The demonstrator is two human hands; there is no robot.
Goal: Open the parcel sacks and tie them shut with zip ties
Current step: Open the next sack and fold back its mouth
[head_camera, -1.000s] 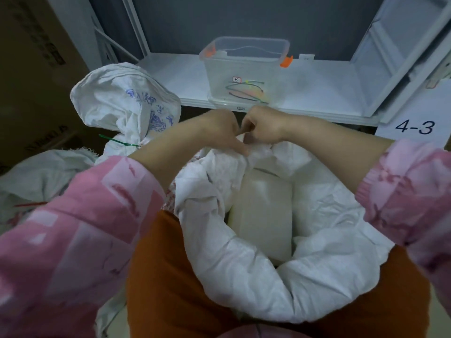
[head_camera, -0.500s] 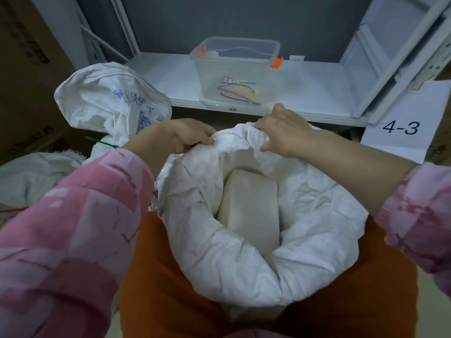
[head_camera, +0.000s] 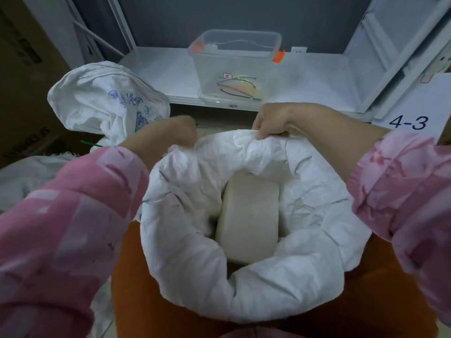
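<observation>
Right fingers curled over the far rim of the open sack, pinching a fold of white woven cloth; right hand knuckles-up above it. Left hand blurred at the rim's far-left edge, seemingly closed on the cloth, though grip too smeared to tell for certain. Sack mouth rolled down into a thick collar, spread wide between two pink patterned sleeves and resting against orange fabric below. Inside, standing on end against the lining, one pale rectangular parcel. Left of that, a second sack, white with blue print, bunched closed, with a green tie sticking out near its neck. Beyond, on a white shelf, a clear lidless bin with orange latches, holding a few loose zip ties on its floor. Far right, a paper sign reading 4-3.
</observation>
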